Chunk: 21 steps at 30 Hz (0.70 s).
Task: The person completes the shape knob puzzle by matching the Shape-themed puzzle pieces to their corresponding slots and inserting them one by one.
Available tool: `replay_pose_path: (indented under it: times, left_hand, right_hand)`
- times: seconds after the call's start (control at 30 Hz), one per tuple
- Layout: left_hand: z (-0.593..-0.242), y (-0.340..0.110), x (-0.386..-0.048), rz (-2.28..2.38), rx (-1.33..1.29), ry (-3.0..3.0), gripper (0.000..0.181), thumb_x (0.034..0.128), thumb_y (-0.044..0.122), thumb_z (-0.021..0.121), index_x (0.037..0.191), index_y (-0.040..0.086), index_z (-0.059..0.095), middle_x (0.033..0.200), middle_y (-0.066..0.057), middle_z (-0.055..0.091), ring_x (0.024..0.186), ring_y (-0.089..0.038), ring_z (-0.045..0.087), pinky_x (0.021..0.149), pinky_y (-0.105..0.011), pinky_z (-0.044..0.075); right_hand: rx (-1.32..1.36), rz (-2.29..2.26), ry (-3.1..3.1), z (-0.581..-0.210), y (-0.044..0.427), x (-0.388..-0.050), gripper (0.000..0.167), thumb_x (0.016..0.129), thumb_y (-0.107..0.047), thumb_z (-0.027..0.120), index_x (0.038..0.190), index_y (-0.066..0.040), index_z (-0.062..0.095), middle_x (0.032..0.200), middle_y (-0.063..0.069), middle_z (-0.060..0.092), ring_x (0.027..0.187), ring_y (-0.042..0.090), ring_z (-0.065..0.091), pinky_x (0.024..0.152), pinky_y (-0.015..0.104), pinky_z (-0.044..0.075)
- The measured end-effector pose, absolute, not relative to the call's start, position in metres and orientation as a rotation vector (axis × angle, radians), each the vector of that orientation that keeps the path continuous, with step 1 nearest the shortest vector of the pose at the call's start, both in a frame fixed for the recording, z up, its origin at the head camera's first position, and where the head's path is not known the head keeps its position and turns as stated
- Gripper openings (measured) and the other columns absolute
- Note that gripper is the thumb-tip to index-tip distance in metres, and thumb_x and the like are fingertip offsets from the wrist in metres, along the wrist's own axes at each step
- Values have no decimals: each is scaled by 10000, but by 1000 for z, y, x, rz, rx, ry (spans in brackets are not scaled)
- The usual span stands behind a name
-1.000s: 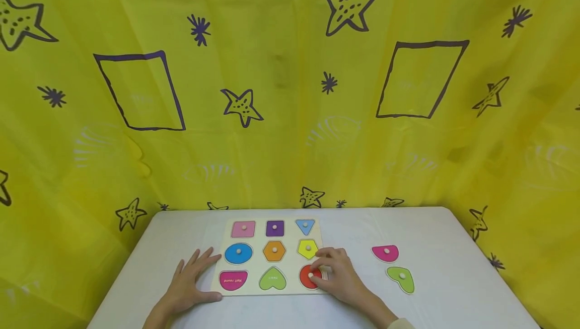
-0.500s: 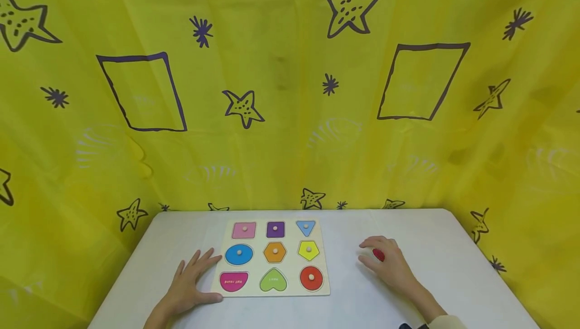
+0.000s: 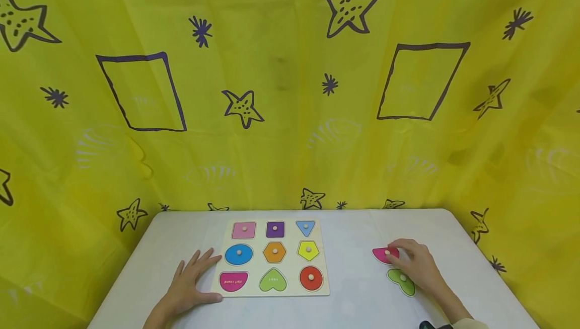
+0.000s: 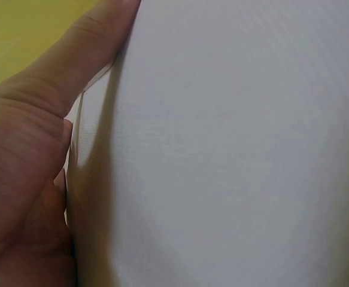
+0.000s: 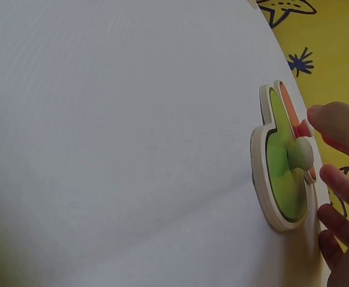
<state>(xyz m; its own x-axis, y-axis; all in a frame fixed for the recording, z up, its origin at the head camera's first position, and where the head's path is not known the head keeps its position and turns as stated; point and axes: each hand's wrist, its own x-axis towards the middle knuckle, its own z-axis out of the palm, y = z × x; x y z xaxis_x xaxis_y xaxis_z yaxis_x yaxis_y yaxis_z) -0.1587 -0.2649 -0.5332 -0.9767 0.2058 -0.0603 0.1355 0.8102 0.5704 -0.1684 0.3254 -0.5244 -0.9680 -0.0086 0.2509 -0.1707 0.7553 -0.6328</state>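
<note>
On the right of the head view, my right hand [image 3: 417, 263] has its thumb and index finger at the knob of a magenta half-round puzzle piece [image 3: 378, 254], pinching it. The piece lies flat on the table. Just below it sits a green heart puzzle piece [image 3: 400, 282], partly under the hand; in the right wrist view that heart [image 5: 279, 161] stands nearest. My left hand [image 3: 190, 283] rests spread at the left edge of the puzzle board [image 3: 258, 291], thumb and fingertips touching it. In the left wrist view the hand [image 4: 36, 119] shows at the left.
Several knobbed pieces sit in the board, among them a red circle [image 3: 306, 284] and a blue oval [image 3: 231, 255]. Printed slots for the half round [image 3: 233, 287] and the heart [image 3: 273, 287] show in the near row. Yellow patterned cloth [image 3: 281, 168] surrounds the white table [image 3: 353, 299].
My right hand has let go of the red circle, leaving it in the board, and moved right to the half-round piece. The left hand has kept its place.
</note>
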Motion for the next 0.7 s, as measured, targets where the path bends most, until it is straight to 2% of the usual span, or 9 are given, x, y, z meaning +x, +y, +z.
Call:
replay_pose_path:
  times: [0.13,0.23,0.43,0.7]
  left_hand:
    - [-534,-265,-159,883,275,2877,1004,636,562,915,1495,198,545,1621,-174,379,1521,-505,123,1154,-758,-66]
    - [-534,-265,-160,885,279,2880,1000,639,560,915,1496,202,544,1623,-172,378,1522,-504,121,1156,-756,-65]
    - [-533,-265,-159,892,281,2874,998,646,556,913,1499,197,540,1624,-172,374,1522,-506,122,1153,-760,-66]
    - [-533,-264,-158,880,269,2881,1007,632,560,915,1495,195,545,1621,-171,381,1520,-506,132,1152,-762,-62]
  right_hand:
    - [155,1000,-2712,-525,328,-167,231,870,-227,846,1075,-153,771,1142,46,724,1134,319,597,966,444,548]
    - [185,975,-2692,-528,329,-168,209,857,-191,853,1051,-160,781,1128,40,732,1128,326,612,960,438,537]
    - [221,959,-2645,-533,330,-172,185,823,-107,864,995,-131,803,1089,90,737,1097,383,624,945,576,465]
    - [185,989,-2674,-536,330,-176,148,839,-148,855,970,-95,814,1140,194,699,1138,475,559,934,662,414]
